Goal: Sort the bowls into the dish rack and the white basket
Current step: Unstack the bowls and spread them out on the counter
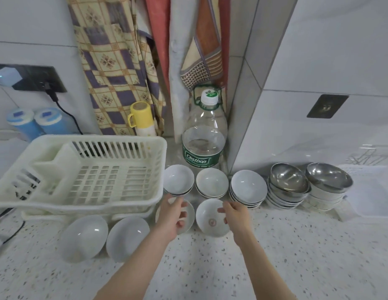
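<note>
Both our hands hover low over the counter's middle, holding nothing. Left hand (173, 215) sits over a white bowl (186, 217), fingers loosely curled and apart; right hand (234, 213), fingers spread, is at the right rim of the marked bowl (210, 219). Dish rack (80, 169) lies left, so the left hand is nearer. Count: two loose bowls, two upturned ones at the rack's front, three white stacks, two steel-topped stacks.

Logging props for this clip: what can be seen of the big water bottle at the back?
The water bottle is large, clear plastic, with a white cap, a green carrying handle at its neck and a green Cestbon label round its base. It stands upright on the counter by the wall corner, looks nearly empty, and sits behind the white bowls.
</note>
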The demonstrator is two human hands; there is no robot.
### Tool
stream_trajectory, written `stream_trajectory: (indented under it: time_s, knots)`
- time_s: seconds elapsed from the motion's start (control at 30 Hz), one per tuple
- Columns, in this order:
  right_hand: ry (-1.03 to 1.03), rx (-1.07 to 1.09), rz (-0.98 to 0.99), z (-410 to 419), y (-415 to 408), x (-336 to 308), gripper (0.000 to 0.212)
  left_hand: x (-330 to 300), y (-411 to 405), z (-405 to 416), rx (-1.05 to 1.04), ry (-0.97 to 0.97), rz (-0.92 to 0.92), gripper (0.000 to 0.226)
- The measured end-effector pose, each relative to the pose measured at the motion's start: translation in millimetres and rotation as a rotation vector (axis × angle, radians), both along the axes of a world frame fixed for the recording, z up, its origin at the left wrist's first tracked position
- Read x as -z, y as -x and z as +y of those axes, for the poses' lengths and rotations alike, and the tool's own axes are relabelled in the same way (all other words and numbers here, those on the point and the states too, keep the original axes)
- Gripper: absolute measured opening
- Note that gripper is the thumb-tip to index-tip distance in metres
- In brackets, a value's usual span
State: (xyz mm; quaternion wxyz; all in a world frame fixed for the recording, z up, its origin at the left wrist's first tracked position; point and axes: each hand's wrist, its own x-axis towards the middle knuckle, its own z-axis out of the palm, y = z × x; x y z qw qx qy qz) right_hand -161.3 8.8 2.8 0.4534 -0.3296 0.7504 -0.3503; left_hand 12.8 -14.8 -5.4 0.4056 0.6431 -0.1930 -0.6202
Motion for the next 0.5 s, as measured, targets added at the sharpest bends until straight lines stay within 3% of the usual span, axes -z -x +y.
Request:
stream_trajectory:
  time_s: [0.23,0.5]
  knots:
    - [-0.144,-0.22,0.324,-36,8,14,0.03,26,16,-42,-0.114,-0.143,0.076,0.025]
    - [-0.26,-0.26,0.296,-66,2,24,0.044,37,19,-66,-0.232,-0.168,0.08,0.032]
